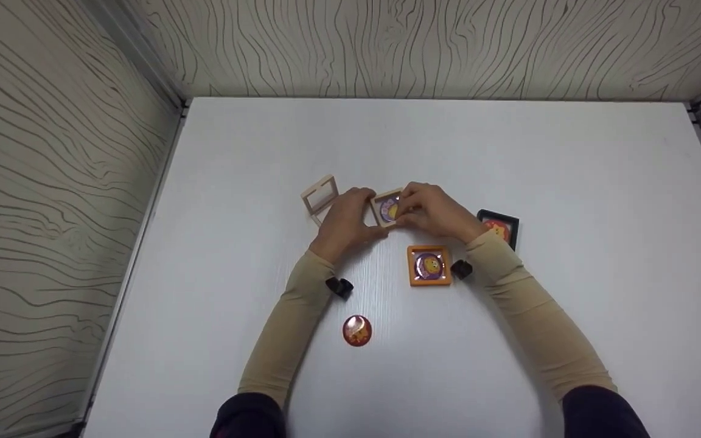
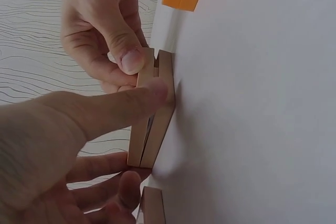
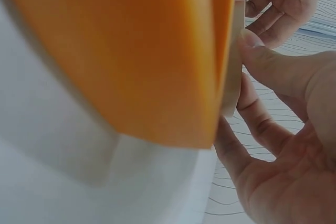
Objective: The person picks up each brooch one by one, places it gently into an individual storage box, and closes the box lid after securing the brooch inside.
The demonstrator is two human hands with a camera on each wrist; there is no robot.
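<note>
Both hands hold a small light-wood display frame [image 1: 376, 212] with a purple-and-yellow round badge [image 1: 387, 210] inside it. My left hand [image 1: 347, 220] grips its left side, the thumb along the near edge and the fingers at the far side. At the right end, my right hand [image 1: 437, 210] pinches the frame between thumb and fingers. In the left wrist view, the two halves of the wooden frame [image 2: 155, 140] lie almost together, a thin gap between them. The right wrist view shows only part of its edge [image 3: 231, 95] behind an orange frame [image 3: 157, 77].
A second light-wood frame [image 1: 328, 180] stands unfolded left of my left hand. Nearer me lies the orange frame [image 1: 410, 271] with a purple badge. A black frame [image 1: 502, 215] is partly hidden by my right forearm. A loose red badge [image 1: 357, 331] rests on the white table [image 1: 448, 140].
</note>
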